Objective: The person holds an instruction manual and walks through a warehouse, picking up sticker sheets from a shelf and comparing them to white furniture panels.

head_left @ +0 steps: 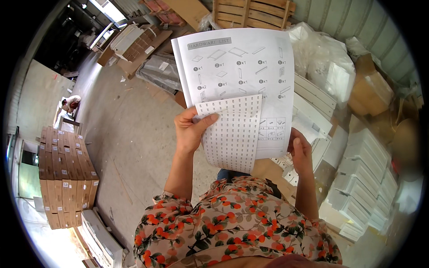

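Upright before me is a white instruction booklet [241,67], printed with line drawings of flat parts and a small table of fittings. A sheet of small printed labels [230,138] lies over its lower left part and hides some drawings. My left hand [192,127] is closed on the left edge of both, its thumb pressed on the label sheet's face. At the booklet's lower right edge, my right hand [300,152] is closed with curled fingers, gripping the paper there; some fingertips are hidden behind it.
Brown cartons [67,178] form a tall stack at the left. White panels [362,178] are piled at the right, below plastic-wrapped goods [321,58]. A wooden pallet [252,13] leans at the back. A person [71,102] bends down far left on the concrete floor [129,129].
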### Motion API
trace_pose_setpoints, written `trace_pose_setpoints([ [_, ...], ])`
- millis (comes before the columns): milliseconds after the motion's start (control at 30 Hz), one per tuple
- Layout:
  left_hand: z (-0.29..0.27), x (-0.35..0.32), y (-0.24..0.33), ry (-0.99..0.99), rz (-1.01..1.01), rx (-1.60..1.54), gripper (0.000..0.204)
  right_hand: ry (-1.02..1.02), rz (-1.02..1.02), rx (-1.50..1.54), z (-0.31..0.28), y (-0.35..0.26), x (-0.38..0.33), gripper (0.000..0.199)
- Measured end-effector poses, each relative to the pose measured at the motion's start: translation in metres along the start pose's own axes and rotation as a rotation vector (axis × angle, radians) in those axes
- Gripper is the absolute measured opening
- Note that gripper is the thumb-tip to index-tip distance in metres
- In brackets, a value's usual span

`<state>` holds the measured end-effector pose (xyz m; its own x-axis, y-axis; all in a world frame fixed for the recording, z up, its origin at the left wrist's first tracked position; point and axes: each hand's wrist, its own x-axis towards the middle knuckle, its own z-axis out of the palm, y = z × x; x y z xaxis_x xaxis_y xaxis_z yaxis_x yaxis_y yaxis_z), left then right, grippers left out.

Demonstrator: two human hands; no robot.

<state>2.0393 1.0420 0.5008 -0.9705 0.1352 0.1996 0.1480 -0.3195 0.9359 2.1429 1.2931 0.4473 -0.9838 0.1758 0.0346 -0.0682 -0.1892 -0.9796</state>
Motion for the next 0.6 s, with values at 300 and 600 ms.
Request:
trace_pose_setpoints([
  [300, -0.004, 0.001, 0.001, 0.047, -0.011, 0.063, 0.019, -0.018, 0.06, -0.086, 0.011, -0.004, -0.003, 0.038],
  [600, -0.015, 0.009, -0.003, 0.012, 0.022, 0.073, 0.022, -0.153, 0.089, -0.032, 0.033, -0.012, -0.001, 0.037],
])
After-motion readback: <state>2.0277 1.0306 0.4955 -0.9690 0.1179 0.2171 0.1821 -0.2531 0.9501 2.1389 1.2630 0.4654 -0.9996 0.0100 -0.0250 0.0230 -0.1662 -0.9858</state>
